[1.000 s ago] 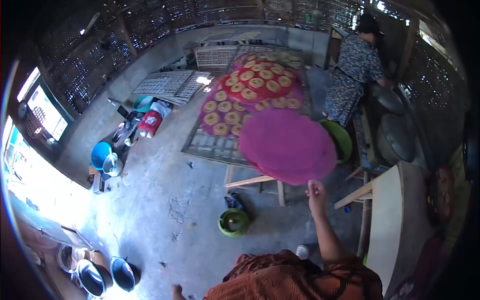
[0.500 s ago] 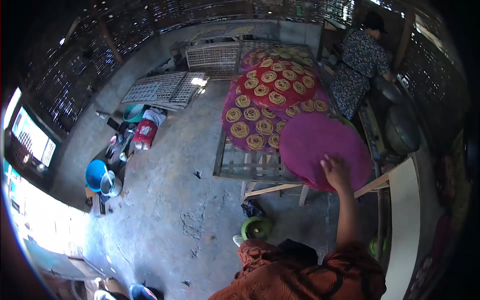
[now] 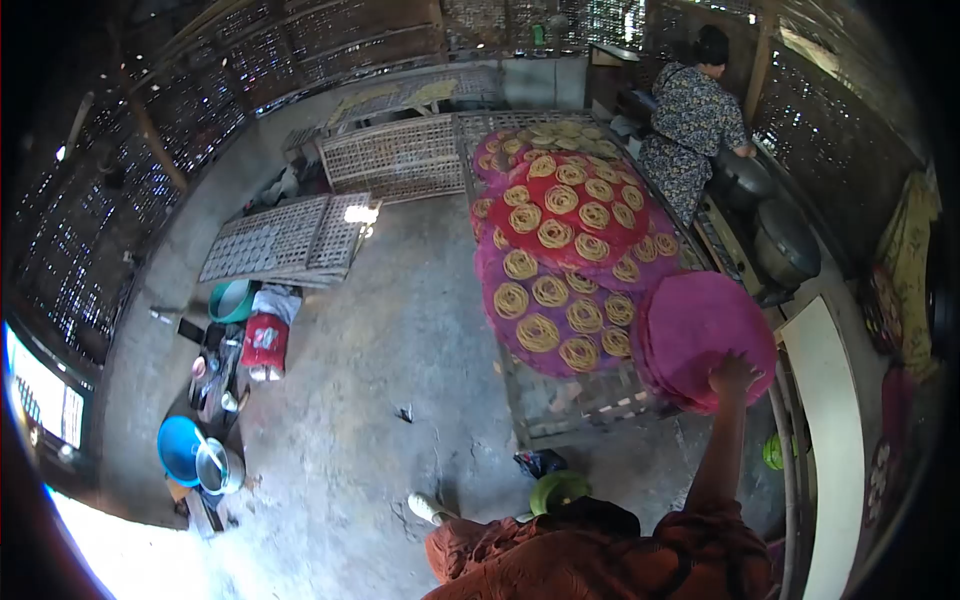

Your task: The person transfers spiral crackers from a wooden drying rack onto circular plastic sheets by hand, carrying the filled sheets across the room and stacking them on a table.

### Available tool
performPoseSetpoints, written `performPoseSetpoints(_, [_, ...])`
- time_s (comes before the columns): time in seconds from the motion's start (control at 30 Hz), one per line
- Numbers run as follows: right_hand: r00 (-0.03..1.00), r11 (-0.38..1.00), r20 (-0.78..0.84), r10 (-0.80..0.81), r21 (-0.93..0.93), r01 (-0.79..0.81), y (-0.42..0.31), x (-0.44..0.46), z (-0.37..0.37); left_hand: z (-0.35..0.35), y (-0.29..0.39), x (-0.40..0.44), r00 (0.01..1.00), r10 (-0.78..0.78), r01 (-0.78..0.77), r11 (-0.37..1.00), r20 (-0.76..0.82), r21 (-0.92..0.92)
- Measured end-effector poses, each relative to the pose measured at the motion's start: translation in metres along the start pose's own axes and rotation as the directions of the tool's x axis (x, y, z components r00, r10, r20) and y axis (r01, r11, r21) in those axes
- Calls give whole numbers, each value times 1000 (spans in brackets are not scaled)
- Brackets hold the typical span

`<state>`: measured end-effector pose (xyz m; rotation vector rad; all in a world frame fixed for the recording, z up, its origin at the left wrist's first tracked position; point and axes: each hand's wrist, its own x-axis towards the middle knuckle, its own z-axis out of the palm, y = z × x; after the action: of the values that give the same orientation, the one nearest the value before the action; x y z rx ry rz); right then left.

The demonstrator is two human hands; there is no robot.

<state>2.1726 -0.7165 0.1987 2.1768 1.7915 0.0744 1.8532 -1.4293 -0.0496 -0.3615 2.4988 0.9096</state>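
Note:
My right hand [image 3: 735, 377] lies with spread fingers on the lower right part of a stack of round magenta sheets [image 3: 700, 325]. The stack rests at the near right corner of a slatted bamboo rack [image 3: 560, 400]. Beside it on the rack are a purple sheet [image 3: 510, 335] and a red sheet [image 3: 575, 245], both dotted with several coiled yellow noodle rounds [image 3: 538, 333]. My left hand is out of view.
A person [image 3: 695, 120] stands at the right by large dark pots [image 3: 785, 240]. A pale board [image 3: 830, 400] leans at the right. Low at the left are blue [image 3: 178, 450] and green [image 3: 232, 300] basins. A green bowl [image 3: 560, 490] is near my feet.
The view has shifted, and the rack appears closer. My right hand went from the magenta stack's near edge onto its top. The stack now sits farther right, and my left hand has left view.

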Motion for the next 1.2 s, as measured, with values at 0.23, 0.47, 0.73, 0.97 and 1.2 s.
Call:
performPoseSetpoints(0.23, [957,827,-253,-143,501,256,-132,-115,-55,-28,71,168,960,154,-185,976,234,118])
performPoseSetpoints(0.47, [823,596,-422,-381,568,567,-275,-149,-96,-112,174,356,951,258,-285,945,169,161])
performPoseSetpoints(0.73, [921,589,-334,-200,711,386,-304,-94,-109,-17,340,490,852,400,-452,887,337,89])
performPoseSetpoints(0.97, [940,582,-297,165,799,150,-326,-7,-123,166,504,514,173,657,-879,439,734,-186])
performPoseSetpoints(1.2, [895,465,-196,400,885,-14,-336,63,-84,206,780,430,-84,664,-935,204,743,-289])
